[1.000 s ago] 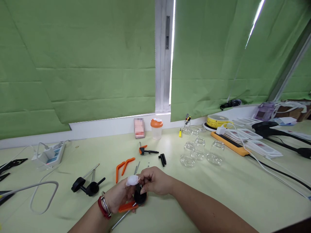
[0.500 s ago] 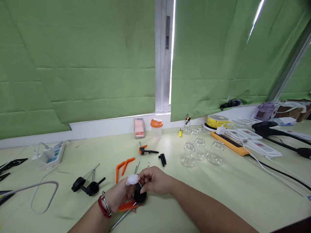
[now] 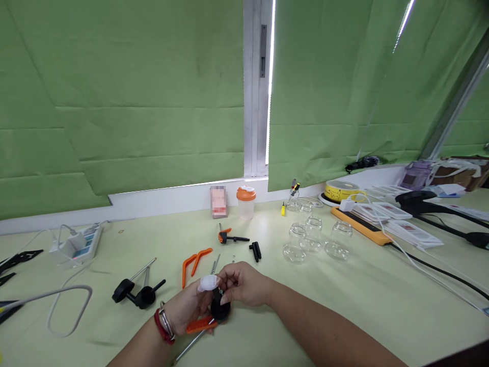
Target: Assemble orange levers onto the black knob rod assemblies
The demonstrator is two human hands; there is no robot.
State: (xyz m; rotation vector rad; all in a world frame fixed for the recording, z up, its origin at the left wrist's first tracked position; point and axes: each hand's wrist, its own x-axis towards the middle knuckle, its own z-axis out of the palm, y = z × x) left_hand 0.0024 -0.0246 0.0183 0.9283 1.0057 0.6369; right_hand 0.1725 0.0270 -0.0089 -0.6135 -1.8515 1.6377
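Low in the middle, my left hand (image 3: pixel 191 305) is closed around a black round part with a metal rod (image 3: pixel 191 345) and an orange handle (image 3: pixel 200 325). A white wrap covers its thumb, and its wrist wears a red band and a metal bracelet. My right hand (image 3: pixel 244 284) has thumb and fingers pinched at the top of the same black round part (image 3: pixel 220 309); any small piece between the fingertips is hidden. Just beyond the hands lie two bent orange handles (image 3: pixel 195 264) and thin metal pieces (image 3: pixel 216 263).
Black parts with rods (image 3: pixel 141 295) lie left. Ahead are an orange-black assembly (image 3: pixel 229 237), small black pieces (image 3: pixel 255 251) and an orange-lidded cup (image 3: pixel 246 204). Glass jars (image 3: pixel 313 234) stand right, near an orange power strip (image 3: pixel 361 227). A white power strip (image 3: pixel 86 244) and cable are far left.
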